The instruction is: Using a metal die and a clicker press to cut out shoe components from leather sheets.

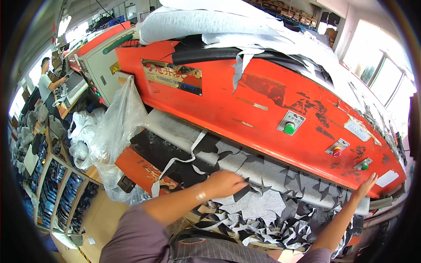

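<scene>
- Two bare hands work at a large orange cutting press (245, 101).
- Left hand (224, 183), fingers narrowly together, presses on cut grey-and-black sheet offcuts (263, 206) lying at 6 o'clock on the press bed.
- Right hand (365, 186), at 4 o'clock, fingers spread wide, touches the press's lower edge below a green push-button (364, 166).

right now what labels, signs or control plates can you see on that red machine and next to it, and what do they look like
Nameplate: upper left of the red machine front, wide worn rectangle, gold and dark.
Warning sticker: grey cabinet to the left, yellow triangle.
Green button plate: middle of the front, small grey square.
Red button plate: further right, small grey square.
White label: right part, tilted rectangle.
White label: lower right edge, blank-looking, beside the right hand.
</scene>
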Demonstrator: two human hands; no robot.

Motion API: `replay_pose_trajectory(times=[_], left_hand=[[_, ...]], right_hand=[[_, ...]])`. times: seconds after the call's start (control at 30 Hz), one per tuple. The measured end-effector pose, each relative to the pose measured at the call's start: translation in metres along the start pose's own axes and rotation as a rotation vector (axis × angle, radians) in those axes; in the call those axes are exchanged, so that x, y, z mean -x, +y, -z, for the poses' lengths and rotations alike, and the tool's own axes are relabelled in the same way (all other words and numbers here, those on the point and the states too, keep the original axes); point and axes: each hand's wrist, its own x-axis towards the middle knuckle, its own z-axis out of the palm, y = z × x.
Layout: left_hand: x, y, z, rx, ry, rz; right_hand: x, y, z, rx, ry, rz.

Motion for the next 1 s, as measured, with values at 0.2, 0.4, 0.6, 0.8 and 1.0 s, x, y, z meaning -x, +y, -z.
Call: replay_pose_trajectory(times=[0.2, 0.4, 0.6, 0.8, 1.0], left_hand=[[0.155, -0.036, -0.043, -0.171, 0.195, 0.073], [0.149, -0.031, -0.051, -0.210, 0.445, 0.145], [0.154, -0.048, -0.044, -0.156, 0.281, 0.185], [0.074, -0.065, 0.030, 0.022, -0.085, 0.121], [-0.038, -0.152, 0.034, -0.097, 0.373, 0.077]], right_hand=[[0.132, -0.116, -0.091, -0.088, -0.240, 0.220], [0.327, -0.167, -0.205, -0.234, -0.946, 0.344], [0.339, -0.156, -0.229, -0.047, -1.257, 0.575], [0.317, -0.073, -0.299, 0.234, -1.269, 0.716], [0.351, -0.072, -0.376, 0.455, -1.037, 1.066]])
